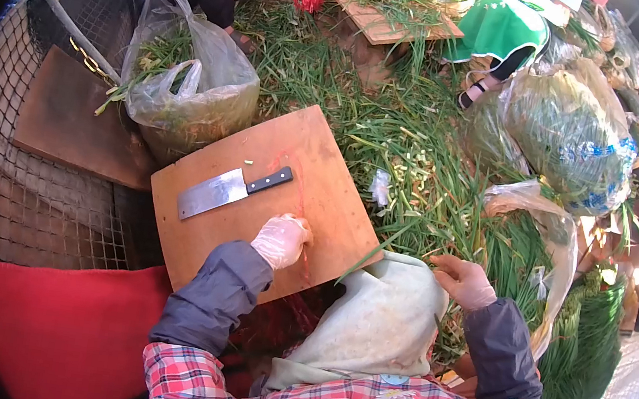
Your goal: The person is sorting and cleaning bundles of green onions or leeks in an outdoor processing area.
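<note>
My left hand (280, 241), in a thin clear glove, is closed over the wooden board (334, 209). Its fingers are pinched on a thin red string (303, 197) that runs down the board. Just beyond that hand lies a cleaver (214, 193) with a black riveted handle, its blade pointing left. My right hand (466, 283), with its thumb and fingers apart, hovers by the pale cloth (374, 308) over my knee. Nothing shows between those fingers. Loose green stalks (431, 206) lie on the ground beyond it.
A clear plastic bag of greens (195, 102) stands behind the board's left corner. Large wrapped bundles (569, 144) and a bunch of long green leaves (577, 355) are at right. Another cutting board (393, 11) lies far ahead, with other people seated near it. Netting (36, 203) borders the left.
</note>
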A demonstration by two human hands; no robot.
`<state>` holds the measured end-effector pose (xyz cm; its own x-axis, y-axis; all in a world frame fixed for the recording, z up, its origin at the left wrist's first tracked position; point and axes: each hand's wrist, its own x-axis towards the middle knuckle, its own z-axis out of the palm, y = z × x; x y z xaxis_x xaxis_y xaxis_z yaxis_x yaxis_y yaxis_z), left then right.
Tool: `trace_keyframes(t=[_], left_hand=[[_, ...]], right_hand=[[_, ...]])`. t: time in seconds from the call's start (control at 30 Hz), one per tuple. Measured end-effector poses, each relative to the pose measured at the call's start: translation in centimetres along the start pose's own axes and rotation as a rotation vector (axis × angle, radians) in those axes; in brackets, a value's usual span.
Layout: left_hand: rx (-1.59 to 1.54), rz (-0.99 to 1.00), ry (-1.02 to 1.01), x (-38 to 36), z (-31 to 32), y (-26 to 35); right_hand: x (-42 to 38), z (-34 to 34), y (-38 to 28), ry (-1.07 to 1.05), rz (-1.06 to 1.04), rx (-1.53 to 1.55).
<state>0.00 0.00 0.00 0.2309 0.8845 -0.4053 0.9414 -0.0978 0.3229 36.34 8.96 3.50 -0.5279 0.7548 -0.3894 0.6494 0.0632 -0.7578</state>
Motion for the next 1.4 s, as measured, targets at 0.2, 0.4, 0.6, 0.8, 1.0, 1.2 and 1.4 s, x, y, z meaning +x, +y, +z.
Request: trace_keyframes(t=[0.2, 0.4, 0.6, 0.8, 1.0, 1.2, 1.4], left_hand=[[-0.394, 0.156, 0.256, -2.5, -1.9, -1.0], [-0.166, -0.341, 0.758, -1.5, 1.2, -7.3], [-0.043, -0.476, 0.699, -0.7, 4.7, -14.1], [0.005, -0.678, 0.629, -3.3, 4.8, -18.0], [-0.017, -0.834, 0.567, -4.1, 0.5, -12.0], [-0.367, 0.085, 0.483, 10.7, -6.8, 12.3], [-0.038, 0.896, -0.075, 26.7, 4.7, 38.3]], right_hand=[[-2.1, -1.2, 0.0, 0.072, 0.110, 0.126], [-7.1, -3.9, 7.3, 0.258, 0.172, 0.034], [-14.6, -6.9, 18.2, 0.279, 0.695, -0.229], [-17.6, -8.4, 31.8, 0.458, 1.063, -0.201], [-13.4, -6.3, 36.2, 0.444, 1.300, -0.091], [-12.8, -6.1, 40.2, 0.120, 1.343, -0.324], [-16.0, -10.5, 38.6, 0.355, 1.042, -0.316]])
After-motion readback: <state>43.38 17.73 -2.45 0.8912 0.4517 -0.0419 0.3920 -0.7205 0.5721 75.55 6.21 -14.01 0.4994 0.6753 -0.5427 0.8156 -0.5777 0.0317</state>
